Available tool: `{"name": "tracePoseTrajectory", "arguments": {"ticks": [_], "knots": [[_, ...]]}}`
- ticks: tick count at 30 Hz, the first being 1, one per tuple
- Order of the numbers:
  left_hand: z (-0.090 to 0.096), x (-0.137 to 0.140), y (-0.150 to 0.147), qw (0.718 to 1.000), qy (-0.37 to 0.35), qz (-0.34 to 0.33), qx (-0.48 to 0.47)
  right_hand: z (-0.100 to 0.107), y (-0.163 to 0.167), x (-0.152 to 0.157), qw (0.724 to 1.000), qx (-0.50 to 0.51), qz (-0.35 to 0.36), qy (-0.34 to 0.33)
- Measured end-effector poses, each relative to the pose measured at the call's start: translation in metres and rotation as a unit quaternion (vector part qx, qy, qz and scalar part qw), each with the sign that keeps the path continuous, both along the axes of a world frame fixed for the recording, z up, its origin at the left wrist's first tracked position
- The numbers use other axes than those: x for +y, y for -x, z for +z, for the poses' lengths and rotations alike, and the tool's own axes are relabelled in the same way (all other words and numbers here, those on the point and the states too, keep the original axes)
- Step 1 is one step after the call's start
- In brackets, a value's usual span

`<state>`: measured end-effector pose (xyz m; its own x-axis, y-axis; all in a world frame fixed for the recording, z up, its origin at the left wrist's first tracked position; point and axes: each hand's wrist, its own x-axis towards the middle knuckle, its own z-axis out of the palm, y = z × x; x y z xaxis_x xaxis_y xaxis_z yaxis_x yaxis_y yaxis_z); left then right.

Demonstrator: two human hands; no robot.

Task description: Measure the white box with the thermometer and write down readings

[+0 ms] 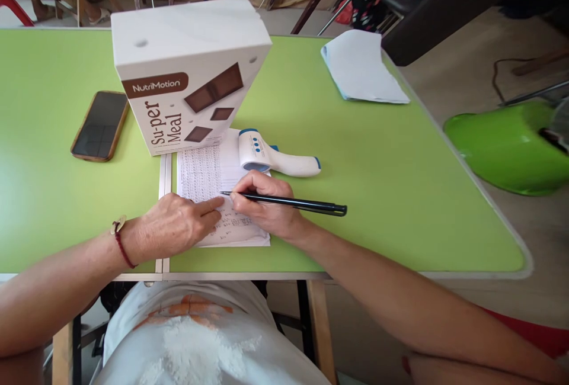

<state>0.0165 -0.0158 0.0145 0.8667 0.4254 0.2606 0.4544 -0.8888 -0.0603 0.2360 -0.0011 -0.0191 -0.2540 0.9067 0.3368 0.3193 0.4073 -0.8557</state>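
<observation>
My right hand (pixel 267 204) grips a black pen (pixel 302 202), its tip at the handwritten lines on a sheet of paper (pixel 242 236). Resting on the left part of that sheet is my left hand (pixel 184 225), index finger stretched toward the pen tip and holding nothing; its other fingers are partly hidden. A red cord bracelet (pixel 121 243) circles the left wrist. Just beyond the right hand lies a white and blue infrared thermometer (pixel 278 157). Behind the paper a white NutriMotion box (pixel 191 95) stands upright, covering the sheet's far edge.
The green table (pixel 377 195) has a metal seam left of the paper. A phone (pixel 100 126) lies left of the box. Folded white paper (pixel 364 68) sits at the back right corner. Beyond the right edge is a bright green bin-like object (pixel 502 148).
</observation>
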Motion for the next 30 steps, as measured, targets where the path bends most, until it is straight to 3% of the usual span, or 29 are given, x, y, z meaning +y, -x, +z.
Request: {"name": "tracePoseTrajectory", "arguments": {"ticks": [30], "knots": [[-0.0001,0.0005,0.0006,1.000,0.021,0.007,0.007,0.0013,-0.0002,-0.0003,1.000,-0.013,-0.006,0.001]]}}
